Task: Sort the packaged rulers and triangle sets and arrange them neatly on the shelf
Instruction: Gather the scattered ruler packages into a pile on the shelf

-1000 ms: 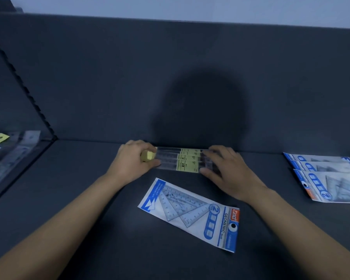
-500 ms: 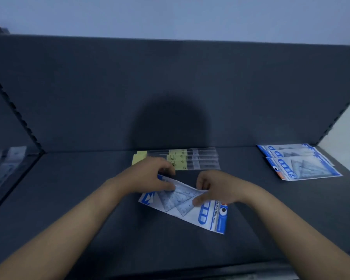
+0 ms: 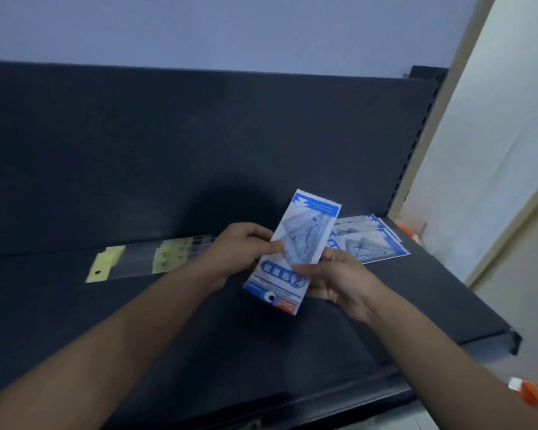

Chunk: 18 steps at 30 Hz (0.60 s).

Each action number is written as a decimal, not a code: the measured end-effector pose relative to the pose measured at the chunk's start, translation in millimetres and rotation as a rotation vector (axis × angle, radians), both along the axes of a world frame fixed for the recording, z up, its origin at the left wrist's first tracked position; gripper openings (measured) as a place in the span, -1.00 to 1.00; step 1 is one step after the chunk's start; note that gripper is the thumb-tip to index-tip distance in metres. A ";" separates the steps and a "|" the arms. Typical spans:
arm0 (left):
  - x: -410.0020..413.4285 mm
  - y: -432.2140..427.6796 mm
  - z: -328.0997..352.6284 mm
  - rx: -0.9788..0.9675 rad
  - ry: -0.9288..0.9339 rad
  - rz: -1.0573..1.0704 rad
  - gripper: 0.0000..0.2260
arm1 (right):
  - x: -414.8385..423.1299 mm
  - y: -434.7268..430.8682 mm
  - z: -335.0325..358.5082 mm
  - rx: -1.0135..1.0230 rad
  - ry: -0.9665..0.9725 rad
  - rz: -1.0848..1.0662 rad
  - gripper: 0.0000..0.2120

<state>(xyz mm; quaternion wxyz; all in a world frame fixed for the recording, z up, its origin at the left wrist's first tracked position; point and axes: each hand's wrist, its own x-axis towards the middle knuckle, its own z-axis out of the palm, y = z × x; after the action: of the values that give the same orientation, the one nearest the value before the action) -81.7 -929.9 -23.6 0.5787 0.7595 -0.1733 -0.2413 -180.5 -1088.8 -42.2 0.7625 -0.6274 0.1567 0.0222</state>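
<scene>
**Both hands holding one triangle set above shelf**

A person is holding a triangle set (image 3: pixel 295 252) in the air over the dark shelf (image 3: pixel 106 321), right of centre. The pack is standing almost upright, tilting slightly right, printed face toward the camera, its red-and-blue label end pointing down.

The left hand (image 3: pixel 241 251) is pinching the pack's left edge, thumb on the front, fingers curling behind. The right hand (image 3: pixel 336 280) is gripping the lower right part, thumb lying across the front, fingers underneath. Both hands are closing on the same pack.

A stack of triangle sets (image 3: pixel 370 243) is lying flat on the shelf just behind the held pack, near the shelf's right end, fanning out a little. Part of it is hiding behind the pack.

The rulers (image 3: pixel 143 259) in clear sleeves with yellow header cards are lying flat along the back panel (image 3: pixel 199 144), left of the hands, overlapping each other. Exact count is hard to tell.
</scene>
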 end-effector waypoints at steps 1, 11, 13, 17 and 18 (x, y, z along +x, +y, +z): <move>-5.8 -19.8 -2.0 -0.003 -0.051 -0.003 -0.83 | -4.2 -14.4 -3.6 -0.014 -0.028 0.025 -0.73; -24.2 -137.0 1.9 0.323 -0.285 -0.188 -0.89 | -21.5 -198.6 -13.8 -0.098 -0.128 -0.198 -0.68; -24.6 -155.5 -5.7 0.368 -0.375 -0.125 -0.89 | -16.8 -212.1 -17.2 -0.371 -0.144 -0.184 -0.68; -19.6 -178.4 -23.7 0.485 -0.570 0.078 -0.79 | -9.4 -224.7 -29.8 -0.878 -0.192 -0.164 -0.66; -19.9 -180.6 -27.5 0.509 -0.594 0.091 -0.79 | -9.6 -224.8 -32.5 -0.991 -0.199 -0.150 -0.66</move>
<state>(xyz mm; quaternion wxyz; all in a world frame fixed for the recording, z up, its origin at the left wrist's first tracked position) -101.6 -1110.5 -51.1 0.3064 0.9225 -0.2339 -0.0205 -190.2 -1313.7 -74.7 0.3841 -0.8997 0.1196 -0.1696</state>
